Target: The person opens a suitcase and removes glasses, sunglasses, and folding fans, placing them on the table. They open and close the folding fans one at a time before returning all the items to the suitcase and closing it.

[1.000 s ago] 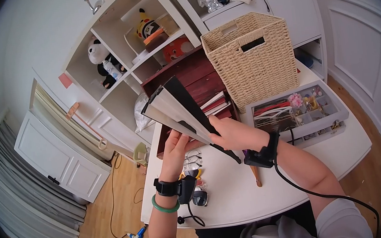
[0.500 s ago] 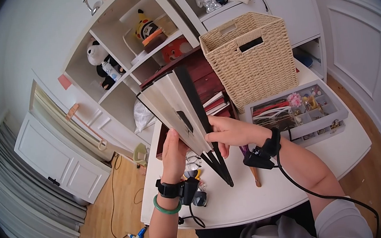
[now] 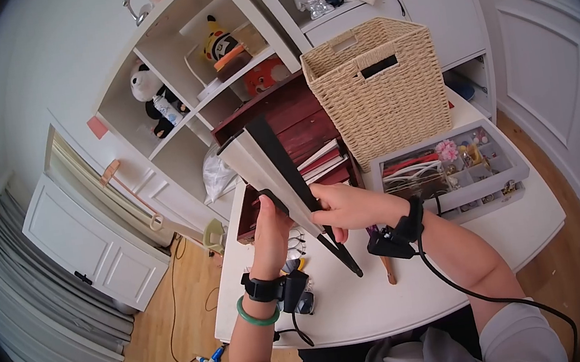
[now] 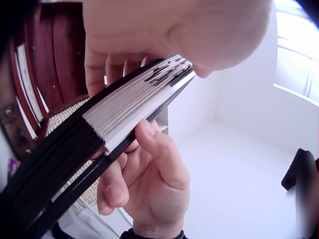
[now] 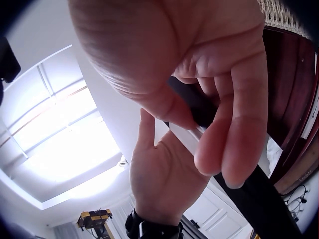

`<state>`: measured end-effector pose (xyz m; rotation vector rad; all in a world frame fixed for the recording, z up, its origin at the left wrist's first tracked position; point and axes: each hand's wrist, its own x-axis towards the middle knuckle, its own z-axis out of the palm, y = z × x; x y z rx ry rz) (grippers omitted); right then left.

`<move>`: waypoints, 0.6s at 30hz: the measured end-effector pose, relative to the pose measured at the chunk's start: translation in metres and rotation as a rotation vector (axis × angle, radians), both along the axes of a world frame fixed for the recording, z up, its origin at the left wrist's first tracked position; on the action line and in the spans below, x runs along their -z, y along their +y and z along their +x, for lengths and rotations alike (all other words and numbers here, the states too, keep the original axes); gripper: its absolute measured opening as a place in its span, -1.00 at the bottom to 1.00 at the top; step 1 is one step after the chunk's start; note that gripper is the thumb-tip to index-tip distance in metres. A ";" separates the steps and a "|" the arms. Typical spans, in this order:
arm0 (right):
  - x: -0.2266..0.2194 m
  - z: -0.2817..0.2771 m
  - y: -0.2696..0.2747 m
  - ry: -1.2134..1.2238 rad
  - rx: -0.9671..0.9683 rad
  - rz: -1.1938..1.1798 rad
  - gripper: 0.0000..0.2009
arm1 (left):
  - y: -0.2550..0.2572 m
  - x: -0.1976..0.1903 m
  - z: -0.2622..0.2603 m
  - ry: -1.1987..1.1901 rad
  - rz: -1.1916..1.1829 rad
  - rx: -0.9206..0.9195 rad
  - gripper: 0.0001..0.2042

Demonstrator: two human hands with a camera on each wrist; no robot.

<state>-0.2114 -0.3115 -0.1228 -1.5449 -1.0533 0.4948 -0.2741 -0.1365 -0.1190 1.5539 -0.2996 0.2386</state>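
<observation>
A folding fan (image 3: pixel 259 162), cream with black outer sticks, is held slanted above the table, its leaf mostly folded together. My left hand (image 3: pixel 270 238) grips the leaf's left side, thumb up along it. With thumb and fingers my right hand (image 3: pixel 362 205) pinches the black outer stick on the other side. Closely stacked pleats (image 4: pixel 124 107) show in the left wrist view, with a narrow gap beside the outer stick at the right hand's thumb. The black pivot end (image 3: pixel 355 268) points down toward the person. Beneath the hands, several glasses (image 3: pixel 305 302) lie on the table, partly hidden.
Behind the fan stands an open dark red box (image 3: pixel 297 118) with booklets inside. A woven basket (image 3: pixel 382 108) and a lidded organizer (image 3: pixel 465 195) of small accessories stand on the right of the white table (image 3: pixel 434 293). A wooden-handled item (image 3: pixel 389 270) lies near the right wrist.
The fan's leaf spread a little half a second ago and is now folded narrower, the hands pressing its sides together. Its pivot end swung toward the person, then slightly up.
</observation>
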 end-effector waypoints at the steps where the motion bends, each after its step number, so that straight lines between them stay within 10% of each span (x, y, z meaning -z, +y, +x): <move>1: 0.000 -0.001 0.000 -0.008 0.011 -0.007 -0.63 | -0.001 0.002 0.000 -0.024 0.045 -0.027 -0.54; 18: -0.005 -0.015 0.000 -0.409 0.177 -0.110 -0.66 | -0.004 0.004 0.003 0.013 0.043 -0.081 -0.69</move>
